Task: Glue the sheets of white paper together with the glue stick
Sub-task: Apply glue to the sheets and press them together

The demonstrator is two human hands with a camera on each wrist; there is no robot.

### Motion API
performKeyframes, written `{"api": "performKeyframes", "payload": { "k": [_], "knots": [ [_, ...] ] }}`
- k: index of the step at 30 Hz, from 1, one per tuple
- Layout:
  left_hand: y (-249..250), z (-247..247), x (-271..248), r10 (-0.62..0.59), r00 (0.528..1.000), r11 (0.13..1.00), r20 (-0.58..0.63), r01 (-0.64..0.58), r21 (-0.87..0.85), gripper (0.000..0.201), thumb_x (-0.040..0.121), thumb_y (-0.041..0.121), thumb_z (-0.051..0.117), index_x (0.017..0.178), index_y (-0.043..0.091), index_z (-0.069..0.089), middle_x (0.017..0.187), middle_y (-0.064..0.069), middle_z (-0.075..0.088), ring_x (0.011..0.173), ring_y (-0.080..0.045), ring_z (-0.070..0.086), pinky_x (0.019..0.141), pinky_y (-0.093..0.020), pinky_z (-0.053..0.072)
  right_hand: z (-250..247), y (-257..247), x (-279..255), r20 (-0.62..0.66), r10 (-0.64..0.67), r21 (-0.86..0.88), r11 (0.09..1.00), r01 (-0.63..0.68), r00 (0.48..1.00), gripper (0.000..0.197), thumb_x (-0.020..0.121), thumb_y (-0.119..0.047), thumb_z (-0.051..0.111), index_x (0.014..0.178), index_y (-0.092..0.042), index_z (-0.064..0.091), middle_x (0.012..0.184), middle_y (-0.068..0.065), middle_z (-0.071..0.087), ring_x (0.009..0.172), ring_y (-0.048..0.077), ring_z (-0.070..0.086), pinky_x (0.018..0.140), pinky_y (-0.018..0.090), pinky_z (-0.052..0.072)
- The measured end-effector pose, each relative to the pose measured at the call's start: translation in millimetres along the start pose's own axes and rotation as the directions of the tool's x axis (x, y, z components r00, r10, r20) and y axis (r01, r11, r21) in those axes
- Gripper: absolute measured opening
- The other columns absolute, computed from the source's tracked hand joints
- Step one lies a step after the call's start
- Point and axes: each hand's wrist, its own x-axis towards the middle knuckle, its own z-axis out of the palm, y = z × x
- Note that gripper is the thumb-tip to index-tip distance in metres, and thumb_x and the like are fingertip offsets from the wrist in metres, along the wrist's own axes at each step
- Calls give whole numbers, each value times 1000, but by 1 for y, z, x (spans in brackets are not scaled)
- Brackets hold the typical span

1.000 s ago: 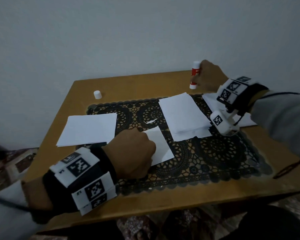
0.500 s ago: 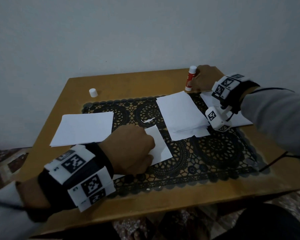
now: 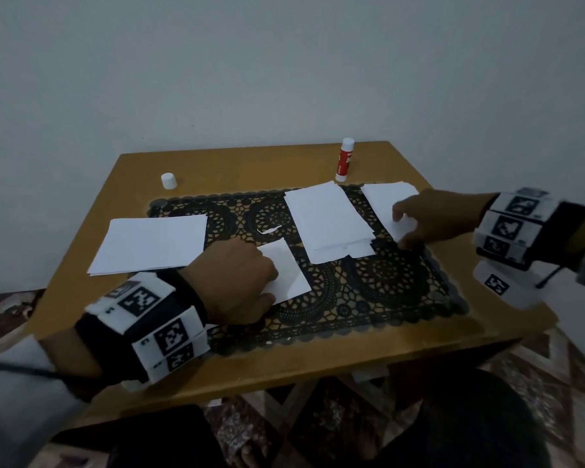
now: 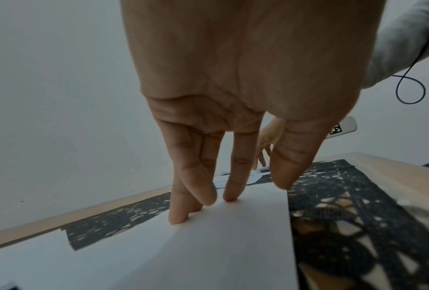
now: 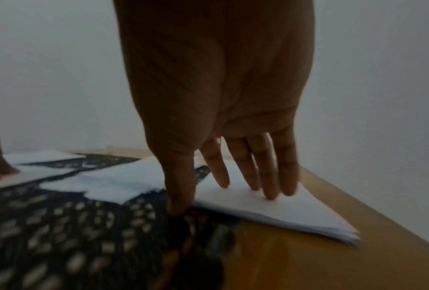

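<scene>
White paper is what I see most from the head camera. My left hand [image 3: 232,280] presses down on a small sheet [image 3: 286,270] that lies on the black lace mat [image 3: 368,288]. From here I cannot see how its fingers lie. My right hand [image 3: 433,216] rests on a far stack of paper [image 3: 384,199], fingers spread out on top and thumb at the stack's near edge. Between my two hands lies a middle stack [image 3: 325,221]. Left of my left hand lies another pile of sheets [image 3: 152,243]. The glue stick [image 3: 344,159] stands up on the wooden tabletop [image 3: 250,165], past my right hand and well apart from it. Its white cap [image 3: 168,181] stands far off, past my left hand. A tiny paper scrap [image 3: 269,230] lies on the mat just past my left hand.

In the left wrist camera, my left hand [image 4: 233,98] has straight fingers [image 4: 178,206]. Their tips push on the small sheet [image 4: 221,245]. It grips nothing.

The right wrist camera is blurry. My right hand [image 5: 221,88] has straight fingers [image 5: 265,176] lying on the far stack [image 5: 270,208]. The thumb points down at the stack's edge, touching the mat [image 5: 72,225]. The hand is not closed around anything.
</scene>
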Motion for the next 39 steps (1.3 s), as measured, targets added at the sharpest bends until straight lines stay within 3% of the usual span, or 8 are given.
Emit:
{"api": "performKeyframes", "payload": {
  "k": [6,10,17,20,27,32,36,39],
  "knots": [
    [-3,-1,-4,-16,1000,997,0,16,-73,46,90,49,45,129,29,57,113,0,65,102,-18,60,86,-27,46,8,8,-6,-173,-122,73,988,136,977,20,92,-24,60,93,-7,71,103,7,68,94,22,62,84,35,47],
    [-3,-2,-6,-23,1000,995,-1,23,-96,47,91,49,47,133,30,53,120,2,63,106,-18,59,88,-25,44,8,12,-1,-220,-112,43,991,125,969,15,91,-16,61,82,-5,64,88,4,62,83,20,55,70,28,36],
    [-2,1,-9,-39,999,992,11,40,-122,49,90,50,47,135,30,52,127,4,60,111,-16,57,94,-26,43,7,18,1,-272,-10,198,978,66,962,41,82,-26,75,56,-16,44,61,-3,51,55,10,47,50,18,29],
    [-4,0,-10,-46,999,988,18,48,-144,48,90,50,48,134,31,52,127,4,59,111,-16,57,96,-28,45,5,24,0,-251,42,392,918,62,967,41,88,-25,70,56,-8,49,62,9,63,58,23,65,46,16,45],
    [-5,2,-15,-45,991,980,127,68,-186,47,95,44,46,140,32,42,137,3,43,123,-19,36,103,-36,38,11,34,4,-273,228,578,815,-31,935,30,92,-17,64,71,4,59,70,16,67,60,23,67,54,32,56],
    [-9,7,-16,-61,994,969,95,81,-233,45,95,43,46,139,32,45,129,2,45,119,-18,34,103,-32,34,-7,42,-10,-536,133,361,929,84,834,27,91,-17,61,70,0,58,65,12,62,58,26,60,57,27,38],
    [-12,1,-22,-92,991,916,-101,45,-398,37,95,34,52,131,26,53,122,2,53,109,-14,46,91,-26,39,-39,32,-36,-685,14,179,972,151,728,23,93,-20,61,75,-5,59,65,10,62,55,22,52,54,27,34],
    [-16,-15,-28,-247,903,791,-351,-21,-611,30,93,18,57,123,19,59,108,3,62,92,-9,56,80,-23,46,-65,4,-61,-695,-50,215,938,273,718,20,92,-25,62,78,-10,63,69,8,67,63,23,64,65,33,47]
  ]
}}
